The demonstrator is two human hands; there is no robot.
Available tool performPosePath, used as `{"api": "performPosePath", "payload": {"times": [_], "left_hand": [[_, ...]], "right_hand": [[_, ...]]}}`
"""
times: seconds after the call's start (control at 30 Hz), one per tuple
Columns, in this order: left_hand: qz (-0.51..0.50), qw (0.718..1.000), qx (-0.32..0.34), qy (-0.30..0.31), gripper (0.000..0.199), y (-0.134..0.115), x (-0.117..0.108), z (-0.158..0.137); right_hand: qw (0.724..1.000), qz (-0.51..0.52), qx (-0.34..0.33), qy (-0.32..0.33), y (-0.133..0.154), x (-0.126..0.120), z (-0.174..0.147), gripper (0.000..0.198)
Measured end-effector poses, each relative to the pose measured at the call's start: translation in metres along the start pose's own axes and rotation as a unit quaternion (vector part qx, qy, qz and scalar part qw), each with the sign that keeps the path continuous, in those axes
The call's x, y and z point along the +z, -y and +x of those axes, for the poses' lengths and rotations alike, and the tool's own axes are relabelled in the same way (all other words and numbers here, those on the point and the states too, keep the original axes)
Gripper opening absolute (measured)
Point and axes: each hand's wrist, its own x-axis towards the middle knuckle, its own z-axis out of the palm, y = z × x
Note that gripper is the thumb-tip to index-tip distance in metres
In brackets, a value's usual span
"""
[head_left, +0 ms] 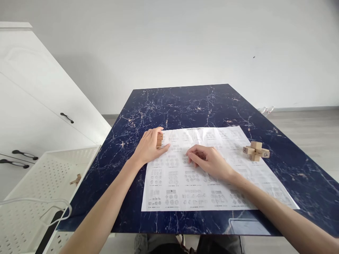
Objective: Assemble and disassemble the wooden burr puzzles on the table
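Note:
My left hand [149, 145] curves around several small wooden puzzle pieces [159, 140], which lie side by side at the upper left corner of a printed instruction sheet [164, 195]. Thumb and fingers rest on either side of them, and a "2" is written on one end. My right hand [208, 160] lies on the middle of the sheet, fingers curled and pressed towards the thumb; whatever they may hold is hidden. On the sheet's right edge sits an assembled wooden burr puzzle [255, 151] with characters written on its ends.
A dark blue marbled table [180, 106] carries the sheet. To the left stands a white perforated cart [53, 169] with another wooden piece [76, 180] and a white cable [65, 201]. A white cabinet [39, 95] rises beyond it, and a white wall [180, 46] is behind the table.

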Motion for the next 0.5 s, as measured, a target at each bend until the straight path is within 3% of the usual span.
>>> {"api": "performPosePath", "payload": {"times": [0.17, 0.37, 0.43, 0.5], "left_hand": [[0.023, 0.999, 0.033, -0.035, 0.059, -0.004, 0.000, -0.001], [0.034, 0.995, 0.084, -0.034, 0.043, -0.019, -0.006, -0.003], [0.034, 0.994, 0.100, -0.031, 0.040, -0.029, -0.016, -0.014], [0.031, 0.993, 0.110, -0.028, 0.036, -0.041, -0.030, -0.035]], "right_hand": [[1.000, -0.007, -0.014, 0.006, -0.006, 0.001, 0.001, 0.024], [0.998, -0.037, -0.051, -0.002, -0.003, -0.002, -0.004, 0.025], [0.992, -0.090, -0.086, -0.015, 0.003, -0.013, -0.019, 0.025], [0.973, -0.181, -0.128, -0.068, 0.008, -0.029, -0.043, 0.023]]}}
